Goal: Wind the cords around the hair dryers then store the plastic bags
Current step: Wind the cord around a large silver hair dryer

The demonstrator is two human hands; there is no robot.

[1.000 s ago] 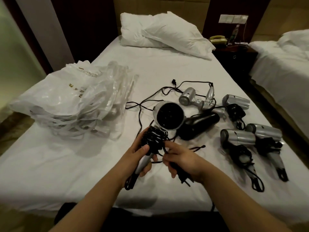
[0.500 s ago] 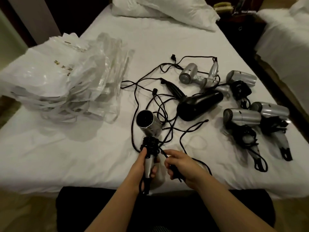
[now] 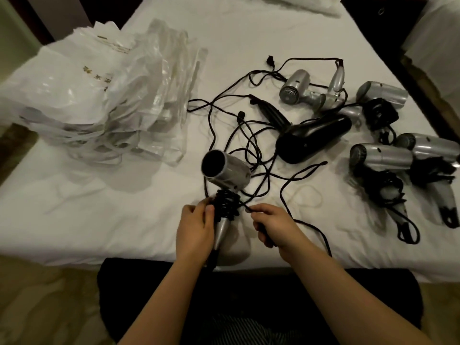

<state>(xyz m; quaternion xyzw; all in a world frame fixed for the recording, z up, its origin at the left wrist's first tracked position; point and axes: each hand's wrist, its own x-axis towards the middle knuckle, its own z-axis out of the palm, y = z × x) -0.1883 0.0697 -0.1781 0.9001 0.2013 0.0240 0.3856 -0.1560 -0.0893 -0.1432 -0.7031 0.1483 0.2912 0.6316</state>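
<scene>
My left hand grips the handle of a silver hair dryer at the bed's near edge; black cord is coiled round the handle's upper part. My right hand pinches that black cord just right of the coil and holds the plug end in its palm. A black hair dryer lies in the middle among loose tangled cords. Another silver dryer lies behind it, unwound. Three silver dryers with wound cords lie at the right. A pile of clear plastic bags sits at the left.
The white bed sheet carries everything. Pillows lie at the far edge. A dark gap and a second bed are to the right. Loose cords spread between the bags and the dryers.
The view has tilted down and closer. The held dryer has come down toward the bed's near edge, its barrel now pointing up-left, and my right hand keeps drawing cord beside the coil.
</scene>
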